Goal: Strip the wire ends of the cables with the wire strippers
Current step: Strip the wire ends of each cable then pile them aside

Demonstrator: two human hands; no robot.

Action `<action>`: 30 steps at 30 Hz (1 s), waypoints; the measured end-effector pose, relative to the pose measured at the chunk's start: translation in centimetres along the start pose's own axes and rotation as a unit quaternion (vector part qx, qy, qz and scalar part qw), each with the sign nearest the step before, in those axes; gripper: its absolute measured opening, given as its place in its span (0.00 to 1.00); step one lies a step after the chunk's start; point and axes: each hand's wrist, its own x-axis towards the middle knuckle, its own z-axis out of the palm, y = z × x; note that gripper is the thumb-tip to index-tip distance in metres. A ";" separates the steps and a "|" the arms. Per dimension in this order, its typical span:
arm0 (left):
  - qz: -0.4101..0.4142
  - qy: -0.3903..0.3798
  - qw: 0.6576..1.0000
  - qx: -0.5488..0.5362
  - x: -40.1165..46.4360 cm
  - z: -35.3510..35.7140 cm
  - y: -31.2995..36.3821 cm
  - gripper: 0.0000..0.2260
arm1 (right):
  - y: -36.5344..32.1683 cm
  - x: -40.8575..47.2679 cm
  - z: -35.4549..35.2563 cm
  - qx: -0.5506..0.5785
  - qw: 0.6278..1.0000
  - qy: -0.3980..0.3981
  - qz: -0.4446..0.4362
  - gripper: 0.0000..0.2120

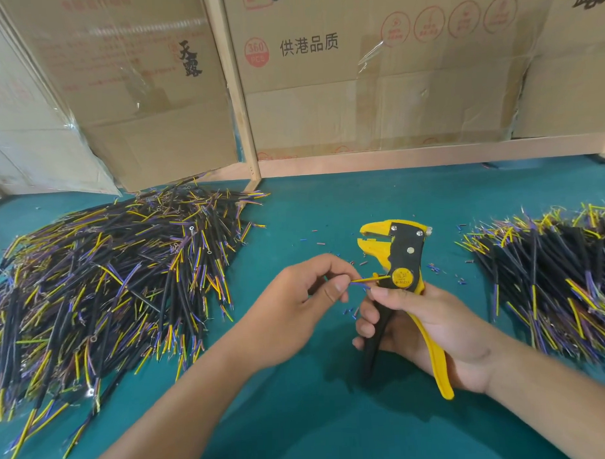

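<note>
The green bench (301, 418) is backed along its far edge by cardboard boxes (375, 99). A large heap of cables (100, 281) is spread toward the left edge, and a smaller pile (553, 282) lies at the right edge. Near the middle, the wire strippers (400, 281) are gripped by the handles in the right hand (424, 331), head upward. A yellow wire end (369, 279) is pinched in the left hand (307, 304) and touches the tool. Insulation scraps (443, 272) are scattered around.

Taped cardboard boxes (375, 89) behind a green table mat (301, 418), wooden post (236, 87) between.
</note>
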 end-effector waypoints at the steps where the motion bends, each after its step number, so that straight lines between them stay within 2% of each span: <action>1: 0.001 -0.003 1.000 -0.005 0.0 0.0 0.0 0.07 | 0.0 0.0 0.0 -0.003 1.000 -0.001 -0.004 0.06; 12: 0.020 -0.032 0.999 -0.021 -0.4 -0.5 0.3 0.06 | 0.2 0.0 0.3 -0.008 1.000 0.007 -0.025 0.04; 17: 0.023 -0.052 0.995 -0.087 -0.5 -0.4 0.8 0.03 | 0.1 0.0 0.2 -0.020 0.999 0.014 -0.035 0.05; 20: 0.016 -0.017 0.996 -0.084 -0.4 -0.1 0.8 0.08 | 0.2 0.0 0.3 -0.028 0.999 0.012 -0.032 0.05; 26: 0.013 0.075 0.994 -0.080 -0.1 0.0 1.0 0.08 | 0.1 -0.3 0.9 -0.023 0.999 0.009 -0.022 0.04; 30: -0.019 0.126 0.981 -0.144 0.1 -0.3 1.0 0.06 | -0.1 -0.5 1.1 -0.017 1.000 0.000 -0.003 0.05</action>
